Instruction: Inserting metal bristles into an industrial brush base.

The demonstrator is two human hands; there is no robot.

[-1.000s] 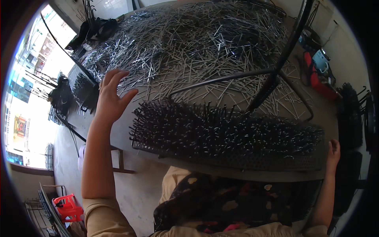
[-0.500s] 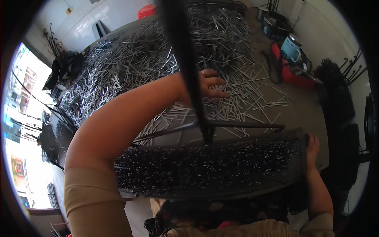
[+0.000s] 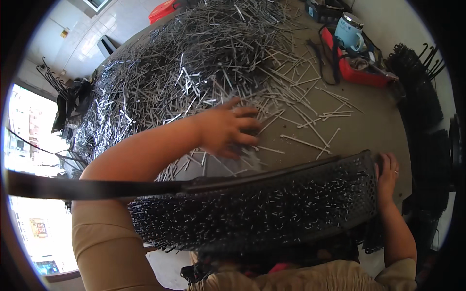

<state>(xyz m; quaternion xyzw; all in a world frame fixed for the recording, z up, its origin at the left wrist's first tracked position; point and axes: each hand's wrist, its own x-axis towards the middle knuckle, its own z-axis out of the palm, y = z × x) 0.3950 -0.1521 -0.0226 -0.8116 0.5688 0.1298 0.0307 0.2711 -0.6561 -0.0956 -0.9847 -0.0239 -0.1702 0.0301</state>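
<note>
A long dark perforated rack (image 3: 365, 165), densely filled with thin upright metal pieces, lies across the near side of the table. My right hand (image 3: 387, 175) grips its right end, fingers over the edge. My left hand (image 3: 230, 128) is over the near edge of a large heap of slender silvery metal rods (image 3: 160, 77); its fingers are spread and slightly blurred, and I see nothing held in it. Some rods have small rounded ends. A dark bar (image 3: 97, 188) runs leftward from the rack's far edge, across my left forearm.
Loose rods (image 3: 306, 140) are scattered on the table (image 3: 374, 126) right of the heap. A red tray (image 3: 361, 75) carries a light blue mug (image 3: 348, 31) at the far right. Black racks with hooks (image 3: 422, 72) stand along the right side. A bright opening is at left.
The dark bar has swung from upright down to the left. My left hand has moved left and nearer, with its fingers spreading. My right hand stays at the rack's end.
</note>
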